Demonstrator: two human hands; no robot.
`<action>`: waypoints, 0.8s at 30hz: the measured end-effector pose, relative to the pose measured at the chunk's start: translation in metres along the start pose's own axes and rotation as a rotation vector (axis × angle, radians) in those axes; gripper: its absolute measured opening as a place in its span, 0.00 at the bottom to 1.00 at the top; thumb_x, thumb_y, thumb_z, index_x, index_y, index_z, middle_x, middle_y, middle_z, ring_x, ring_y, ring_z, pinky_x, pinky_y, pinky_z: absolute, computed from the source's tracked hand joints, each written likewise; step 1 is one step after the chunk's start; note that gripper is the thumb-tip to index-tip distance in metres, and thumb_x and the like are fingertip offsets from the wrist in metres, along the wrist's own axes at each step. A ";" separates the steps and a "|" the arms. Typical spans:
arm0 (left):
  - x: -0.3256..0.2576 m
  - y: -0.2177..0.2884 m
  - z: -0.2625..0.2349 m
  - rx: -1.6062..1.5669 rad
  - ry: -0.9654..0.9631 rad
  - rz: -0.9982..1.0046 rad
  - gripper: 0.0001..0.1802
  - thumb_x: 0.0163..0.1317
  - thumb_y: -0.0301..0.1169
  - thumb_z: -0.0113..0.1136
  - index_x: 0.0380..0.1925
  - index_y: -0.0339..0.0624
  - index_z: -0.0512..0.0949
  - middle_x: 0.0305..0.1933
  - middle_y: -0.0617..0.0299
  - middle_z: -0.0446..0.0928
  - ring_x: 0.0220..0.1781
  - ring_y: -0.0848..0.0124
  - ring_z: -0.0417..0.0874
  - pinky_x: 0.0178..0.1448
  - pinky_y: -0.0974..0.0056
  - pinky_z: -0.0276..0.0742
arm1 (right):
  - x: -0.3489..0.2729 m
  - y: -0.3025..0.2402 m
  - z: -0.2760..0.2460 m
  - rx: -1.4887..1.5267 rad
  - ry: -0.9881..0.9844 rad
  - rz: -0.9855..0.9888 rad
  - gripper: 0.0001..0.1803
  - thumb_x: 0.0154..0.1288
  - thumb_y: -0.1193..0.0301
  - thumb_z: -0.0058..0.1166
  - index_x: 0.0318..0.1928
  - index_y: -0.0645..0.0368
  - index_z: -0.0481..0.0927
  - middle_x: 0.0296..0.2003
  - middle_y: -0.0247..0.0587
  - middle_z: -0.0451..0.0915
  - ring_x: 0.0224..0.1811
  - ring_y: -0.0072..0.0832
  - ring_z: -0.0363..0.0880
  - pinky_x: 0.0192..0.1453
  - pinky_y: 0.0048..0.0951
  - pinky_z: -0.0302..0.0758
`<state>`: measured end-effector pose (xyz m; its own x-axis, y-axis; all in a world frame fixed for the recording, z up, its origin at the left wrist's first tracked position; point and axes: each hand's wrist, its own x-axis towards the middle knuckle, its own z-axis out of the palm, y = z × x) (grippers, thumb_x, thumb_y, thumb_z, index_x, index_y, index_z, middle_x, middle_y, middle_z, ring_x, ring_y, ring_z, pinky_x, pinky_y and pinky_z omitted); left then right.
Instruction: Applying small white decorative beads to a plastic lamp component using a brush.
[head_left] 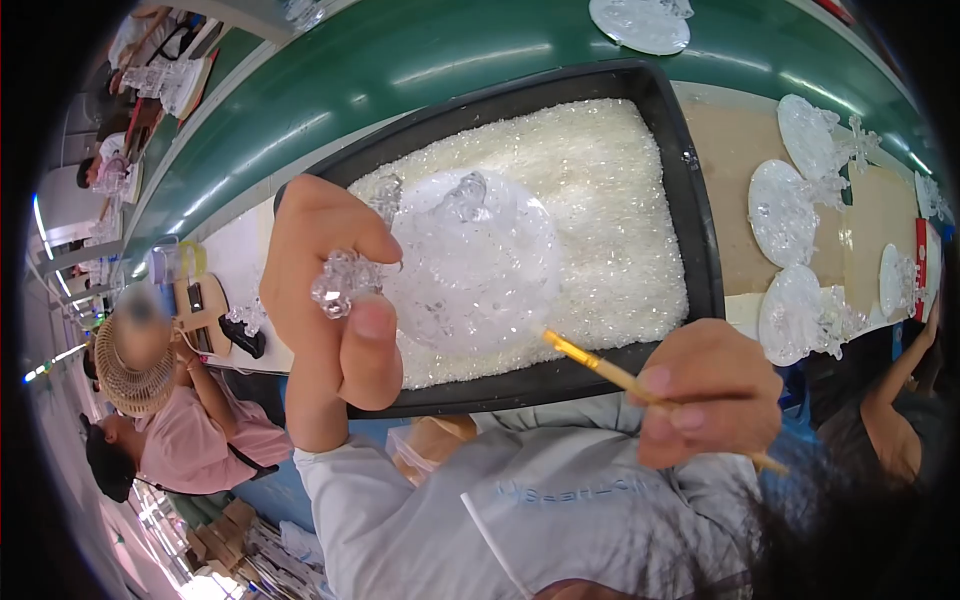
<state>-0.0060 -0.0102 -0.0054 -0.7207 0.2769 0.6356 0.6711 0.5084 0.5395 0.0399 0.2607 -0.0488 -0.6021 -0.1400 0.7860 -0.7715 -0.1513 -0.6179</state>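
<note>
My left hand (pixel 325 290) is closed, thumb and fingers pinching a transparent, faceted crystal ornament (pixel 345 282). Just right of it, a round whitish disc (pixel 490 290) with glassy pieces on its face is held up over the tray; it looks joined to the ornament, though my fingers hide the join. Between the thumb and fingers of my right hand (pixel 710 395) is a thin paintbrush (pixel 600 365) with a wooden handle and a gold-coloured ferrule. Its tip points left and ends at the lower right rim of the disc; whether they touch I cannot tell.
Beneath the disc lies a black tray (pixel 705 240) of glittering whitish granules (pixel 610 200). Several similar crystal pieces on discs (pixel 783 212) stand on brown board (pixel 725 150) at right. Another disc (pixel 640 25) sits on the green surface (pixel 450 60) behind. A co-worker in pink (pixel 205 435) is at left.
</note>
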 end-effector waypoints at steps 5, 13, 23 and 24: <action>-0.006 0.001 0.004 -0.024 0.119 -0.047 0.20 0.59 0.44 0.52 0.31 0.34 0.73 0.30 0.54 0.70 0.31 0.65 0.67 0.36 0.63 0.62 | -0.001 0.009 0.012 -0.044 -0.093 -0.104 0.20 0.49 0.79 0.72 0.42 0.63 0.77 0.38 0.57 0.81 0.22 0.30 0.81 0.23 0.28 0.79; -0.002 0.008 0.002 -0.047 0.209 -0.159 0.22 0.58 0.46 0.52 0.32 0.32 0.72 0.29 0.58 0.65 0.30 0.71 0.63 0.34 0.66 0.57 | 0.003 0.005 0.017 -0.048 -0.173 -0.127 0.12 0.53 0.82 0.66 0.38 0.67 0.79 0.30 0.52 0.83 0.20 0.33 0.82 0.19 0.26 0.77; -0.011 0.006 -0.004 -0.262 0.213 -0.270 0.27 0.61 0.46 0.62 0.44 0.33 0.67 0.42 0.59 0.60 0.35 0.70 0.67 0.36 0.63 0.68 | -0.003 0.007 0.013 -0.103 -0.137 -0.136 0.20 0.52 0.76 0.73 0.44 0.66 0.77 0.35 0.56 0.82 0.24 0.35 0.83 0.21 0.27 0.78; -0.011 0.006 -0.005 -0.262 0.213 -0.260 0.27 0.61 0.46 0.62 0.45 0.33 0.67 0.42 0.59 0.61 0.34 0.69 0.68 0.36 0.63 0.68 | -0.003 0.009 0.014 -0.111 -0.148 -0.140 0.20 0.52 0.77 0.73 0.43 0.66 0.77 0.35 0.56 0.82 0.24 0.35 0.83 0.20 0.27 0.79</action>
<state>0.0068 -0.0144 -0.0062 -0.8381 -0.0213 0.5451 0.5133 0.3074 0.8013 0.0375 0.2463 -0.0571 -0.4570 -0.2687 0.8479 -0.8683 -0.0719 -0.4908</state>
